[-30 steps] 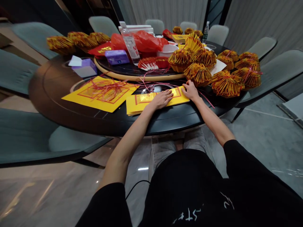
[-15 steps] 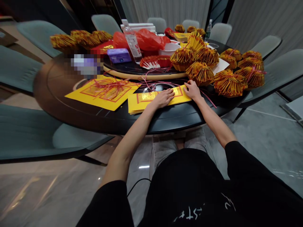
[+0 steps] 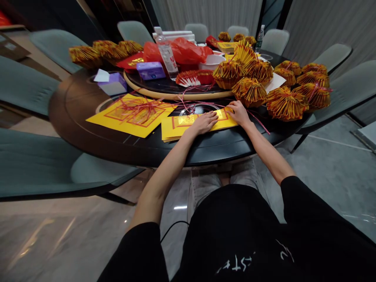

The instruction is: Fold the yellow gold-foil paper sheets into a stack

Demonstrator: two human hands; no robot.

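**Loose red string and a slick tabletop put the hand-pinned paper stack at risk**

The stack of yellow joss paper [image 3: 176,131], printed with red borders and gold foil, lies on the dark round table [image 3: 117,150], near its edge. The left hand [image 3: 202,122] rests flat on the stack's middle, and the right hand [image 3: 239,113] sits on its far end. Both hands are open, with the fingers pressing down rather than clamping the paper between them, and the two hands stand just apart.

Left of the stack, looser sheets of yellow paper [image 3: 117,125] lie under a tangle of red string [image 3: 138,107], whose strands trail along the stack's far side. A stray strand could catch a finger or a sheet, and a tug might drag the tangle and rumple the paper. The stack's near edge is close to the table edge, so if the pressure slips, sheets could fan out on the smooth surface and drop to the floor.

Beyond the stack, folded paper fans [image 3: 286,103] crowd together on the table. They look light, so a careless elbow or a turn of the raised turntable [image 3: 176,94] could knock them against the hands or push them over the stack.
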